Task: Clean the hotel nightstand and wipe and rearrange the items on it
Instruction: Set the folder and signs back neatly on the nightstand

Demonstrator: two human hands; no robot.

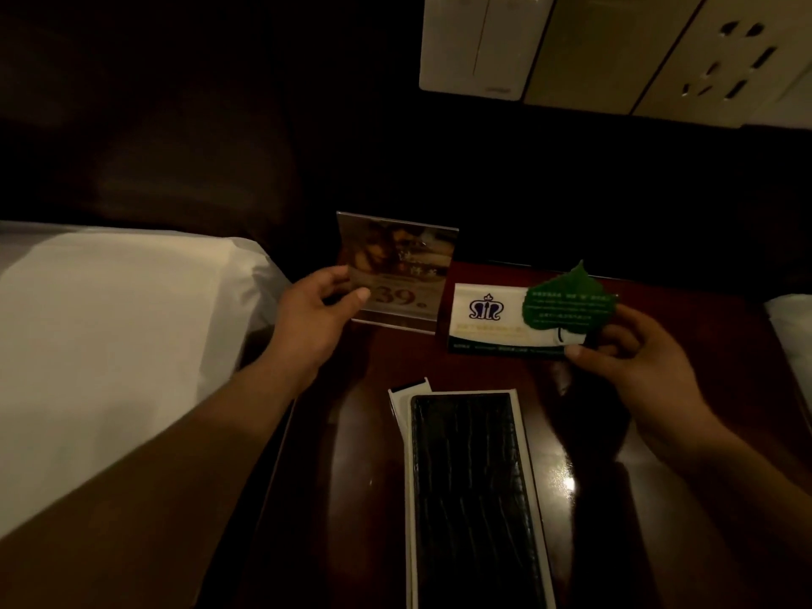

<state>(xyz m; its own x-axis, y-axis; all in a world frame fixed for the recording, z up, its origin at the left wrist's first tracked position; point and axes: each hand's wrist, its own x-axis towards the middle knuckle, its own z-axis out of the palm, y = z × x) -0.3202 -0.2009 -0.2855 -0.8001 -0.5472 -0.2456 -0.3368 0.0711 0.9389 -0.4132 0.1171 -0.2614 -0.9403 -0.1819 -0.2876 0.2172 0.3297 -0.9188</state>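
Here, close in front of both grips, a black textured folder lies flat on the worktop, resting on a white tray or paper border that shows along its edges; nothing stands between it and either hand. Left of the left grip a white bed pillow sits against a dark headboard, and another pale cushion edge shows to the right of the right grip. Above both grips, on the dark wall, are a white light switch and a socket plate.

The worktop is dark, glossy reddish wood with reflections, and the room is dim.

The left hand is closed on the left edge of a clear acrylic sign stand, thumb on its front and fingers behind; the stand sits upright at the back of the worktop, its printed face showing "39". The right hand pinches the lower right corner of a white card with a crown logo together with a green leaf-shaped card that overlaps it. Whether these cards touch the worktop cannot be told. The cards are just right of the stand.
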